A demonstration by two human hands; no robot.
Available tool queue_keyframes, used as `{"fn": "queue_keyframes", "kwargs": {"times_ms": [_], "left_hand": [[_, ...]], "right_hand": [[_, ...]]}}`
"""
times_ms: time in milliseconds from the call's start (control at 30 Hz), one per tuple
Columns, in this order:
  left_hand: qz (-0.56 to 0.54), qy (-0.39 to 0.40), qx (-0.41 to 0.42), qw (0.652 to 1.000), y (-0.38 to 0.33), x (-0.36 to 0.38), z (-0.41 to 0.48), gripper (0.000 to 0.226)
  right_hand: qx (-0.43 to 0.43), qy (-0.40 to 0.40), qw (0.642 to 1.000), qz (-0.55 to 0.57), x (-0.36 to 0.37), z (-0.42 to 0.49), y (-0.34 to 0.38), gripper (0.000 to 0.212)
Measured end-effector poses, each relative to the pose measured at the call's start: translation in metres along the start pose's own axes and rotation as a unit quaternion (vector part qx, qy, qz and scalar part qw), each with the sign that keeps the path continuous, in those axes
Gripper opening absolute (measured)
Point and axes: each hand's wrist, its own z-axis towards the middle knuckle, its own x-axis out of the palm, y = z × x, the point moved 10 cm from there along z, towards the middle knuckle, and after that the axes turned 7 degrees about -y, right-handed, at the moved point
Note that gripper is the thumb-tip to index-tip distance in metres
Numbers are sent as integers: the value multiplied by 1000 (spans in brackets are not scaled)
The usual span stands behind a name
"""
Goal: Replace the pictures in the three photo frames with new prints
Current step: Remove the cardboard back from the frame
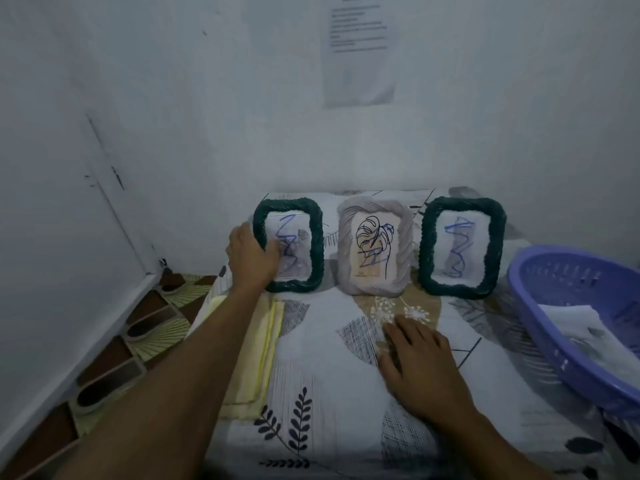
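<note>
Three photo frames stand upright in a row at the back of the table. The left frame (313,244) is dark green with a blue scribble picture, and my left hand (251,259) grips its left edge. A pale grey frame (375,249) with a leaf line drawing stands in the middle. At the right is a second dark green frame (462,247) with a blue scribble. My right hand (420,367) rests flat on the patterned tablecloth (322,362), fingers spread, holding nothing.
A purple plastic basket (540,306) with paper sheets (581,327) inside sits at the right edge. A folded yellow cloth (258,351) lies under my left forearm. The wall is close behind the frames; patterned floor tiles show at the left.
</note>
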Motion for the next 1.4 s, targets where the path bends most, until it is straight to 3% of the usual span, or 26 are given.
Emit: {"fn": "queue_keyframes", "kwargs": {"times_ms": [167, 267, 400, 700, 800, 900, 1033, 1200, 1400], "left_hand": [[-119, 2, -149, 982, 41, 14, 10, 39], [-196, -12, -178, 964, 51, 18, 6, 19], [-273, 1, -190, 943, 51, 19, 0, 11], [-352, 3, -103, 930, -5, -28, -43, 9], [-368, 36, -74, 926, -28, -32, -74, 10], [-346, 57, -44, 935, -49, -27, -104, 11], [-278, 59, 52, 957, -87, -24, -136, 3], [-223, 24, 180, 958, -131, -31, -167, 8], [-183, 43, 257, 948, -152, -33, -184, 17]], "right_hand": [[-10, -19, 1000, 3, -1, 2, 2, 57], [-14, -25, 1000, 1, -2, 2, 1, 57], [-16, -22, 1000, 6, 0, 2, 2, 59], [-7, -8, 997, 80, -13, 3, 5, 48], [-8, -63, 985, 158, -45, 13, 12, 42], [-4, -156, 949, 276, -91, 22, 27, 32], [21, -220, 913, 342, -139, 33, 45, 16], [101, -213, 876, 421, -152, 39, 41, 22], [185, -189, 833, 486, -145, 39, 17, 16]]}}
